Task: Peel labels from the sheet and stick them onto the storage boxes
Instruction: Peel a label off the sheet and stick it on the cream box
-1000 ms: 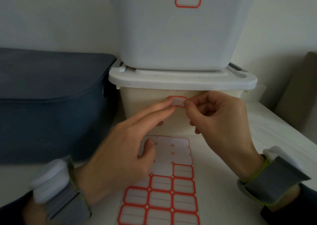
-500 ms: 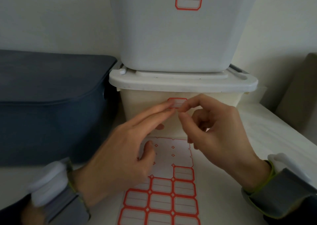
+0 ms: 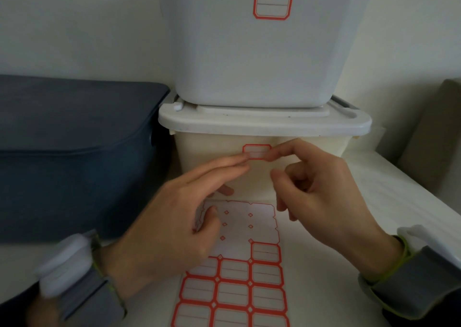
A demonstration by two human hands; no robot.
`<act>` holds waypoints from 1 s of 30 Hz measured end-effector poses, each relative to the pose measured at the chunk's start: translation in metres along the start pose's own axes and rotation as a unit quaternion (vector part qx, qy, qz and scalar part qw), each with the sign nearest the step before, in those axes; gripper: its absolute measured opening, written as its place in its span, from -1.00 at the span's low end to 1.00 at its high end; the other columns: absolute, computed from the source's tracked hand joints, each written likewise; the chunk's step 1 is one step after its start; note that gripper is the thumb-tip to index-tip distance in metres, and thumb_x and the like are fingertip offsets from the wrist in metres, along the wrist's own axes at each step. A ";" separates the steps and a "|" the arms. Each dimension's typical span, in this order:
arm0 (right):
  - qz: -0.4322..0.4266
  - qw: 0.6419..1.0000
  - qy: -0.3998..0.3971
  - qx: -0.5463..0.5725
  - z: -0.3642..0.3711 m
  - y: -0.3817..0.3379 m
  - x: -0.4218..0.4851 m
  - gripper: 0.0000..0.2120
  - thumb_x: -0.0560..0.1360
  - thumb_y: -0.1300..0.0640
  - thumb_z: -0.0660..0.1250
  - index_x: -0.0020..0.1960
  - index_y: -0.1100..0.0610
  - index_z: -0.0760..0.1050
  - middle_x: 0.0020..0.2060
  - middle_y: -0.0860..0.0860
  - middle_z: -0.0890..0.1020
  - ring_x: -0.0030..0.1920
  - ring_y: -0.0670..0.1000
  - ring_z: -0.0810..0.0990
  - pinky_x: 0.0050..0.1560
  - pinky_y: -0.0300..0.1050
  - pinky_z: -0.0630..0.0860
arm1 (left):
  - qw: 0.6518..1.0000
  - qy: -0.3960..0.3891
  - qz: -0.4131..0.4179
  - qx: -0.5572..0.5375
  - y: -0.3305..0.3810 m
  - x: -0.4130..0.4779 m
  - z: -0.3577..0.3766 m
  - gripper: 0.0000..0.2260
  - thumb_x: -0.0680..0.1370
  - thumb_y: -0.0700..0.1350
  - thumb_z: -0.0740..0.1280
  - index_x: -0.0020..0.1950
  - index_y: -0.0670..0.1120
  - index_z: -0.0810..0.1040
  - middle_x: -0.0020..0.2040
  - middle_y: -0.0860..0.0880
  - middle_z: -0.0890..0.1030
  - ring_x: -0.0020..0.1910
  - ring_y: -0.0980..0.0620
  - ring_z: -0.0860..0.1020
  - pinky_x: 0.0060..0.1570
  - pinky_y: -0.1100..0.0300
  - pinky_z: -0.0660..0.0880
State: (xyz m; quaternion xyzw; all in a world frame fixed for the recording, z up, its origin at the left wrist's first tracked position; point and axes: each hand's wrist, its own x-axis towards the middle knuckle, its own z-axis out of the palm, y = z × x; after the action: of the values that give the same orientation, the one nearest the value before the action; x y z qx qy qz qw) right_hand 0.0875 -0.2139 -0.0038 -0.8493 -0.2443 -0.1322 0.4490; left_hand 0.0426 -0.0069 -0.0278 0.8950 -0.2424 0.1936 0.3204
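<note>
A red-bordered label (image 3: pixel 257 151) lies on the front of the cream storage box (image 3: pixel 207 157), just under its white lid (image 3: pixel 264 124). My left hand (image 3: pixel 169 227) reaches forward with straight fingers, and their tips touch the label's left end. The index finger of my right hand (image 3: pixel 324 197) presses the label's right end; its thumb hangs apart below, holding nothing. The label sheet (image 3: pixel 237 279) lies flat on the table below my hands, its top rows peeled off. A grey box (image 3: pixel 249 60) stacked on top carries its own label (image 3: pixel 272 3).
A dark blue lidded box (image 3: pixel 74 139) stands at the left, close against the cream box. The white table (image 3: pixel 349 227) runs off to the right, with a beige cushion or chair back (image 3: pixel 434 137) at the far right. Both wrists wear grey bands.
My right hand let go of its pinch on the label; the thumb dropped away and the index finger now presses the label's right end. The left fingertips stayed at its left end.
</note>
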 end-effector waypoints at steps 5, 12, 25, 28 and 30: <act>-0.006 1.000 -0.003 -0.015 0.001 0.003 0.003 -0.85 0.55 0.19 0.31 0.04 -0.04 0.56 -0.48 0.10 0.65 -0.50 -0.11 0.62 -0.41 -0.30 0.52 | 1.000 -0.011 -0.007 -0.006 0.000 0.002 0.002 -0.38 0.47 -0.25 0.25 0.50 0.16 0.36 0.48 0.36 0.32 0.38 0.36 0.38 0.32 0.48 0.32; -0.028 1.000 0.011 -0.004 -0.002 0.001 0.001 -0.80 0.54 0.21 0.32 0.10 -0.03 0.55 -0.44 0.07 0.66 -0.48 -0.02 0.61 -0.36 -0.12 0.59 | 1.000 -0.001 -0.023 -0.014 0.000 0.000 0.003 -0.38 0.46 -0.30 0.28 0.47 0.14 0.41 0.44 0.33 0.40 0.15 0.28 0.56 -0.16 0.61 0.41; -0.069 0.986 -0.109 -0.103 -0.006 0.005 -0.004 -0.89 0.48 0.14 0.38 -0.01 0.00 0.62 -0.29 -0.14 0.67 -0.29 -0.06 0.65 -0.25 -0.18 0.57 | 0.993 -0.106 -0.047 0.005 -0.007 -0.001 0.000 -0.60 0.48 -0.05 0.26 0.32 0.15 0.51 0.23 0.29 0.53 0.26 0.28 0.49 0.25 0.23 0.49; -0.084 0.954 -0.228 -0.175 -0.007 0.009 -0.003 -0.82 0.46 0.02 0.42 0.06 -0.07 0.59 -0.07 -0.21 0.61 -0.08 -0.11 0.59 -0.03 -0.24 0.52 | 0.981 -0.189 -0.025 0.034 -0.008 -0.002 0.004 -0.56 0.47 0.17 0.23 0.36 0.21 0.41 0.36 0.34 0.35 0.37 0.29 0.36 0.34 0.28 0.37; -0.073 0.933 -0.283 -0.208 -0.009 0.011 -0.002 -0.72 0.43 -0.09 0.45 0.12 -0.11 0.54 0.03 -0.21 0.55 0.02 -0.14 0.53 0.06 -0.30 0.46 | 0.973 -0.225 -0.018 0.044 -0.010 -0.004 0.006 -0.55 0.48 0.22 0.28 0.36 0.24 0.37 0.40 0.37 0.27 0.41 0.32 0.30 0.37 0.35 0.30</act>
State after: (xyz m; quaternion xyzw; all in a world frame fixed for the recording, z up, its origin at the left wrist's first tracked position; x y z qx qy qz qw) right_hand 0.0909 -0.2267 -0.0074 -0.9060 -0.3892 0.0330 0.1634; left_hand 0.0460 -0.0030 -0.0387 0.9329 -0.2838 -0.0079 0.2215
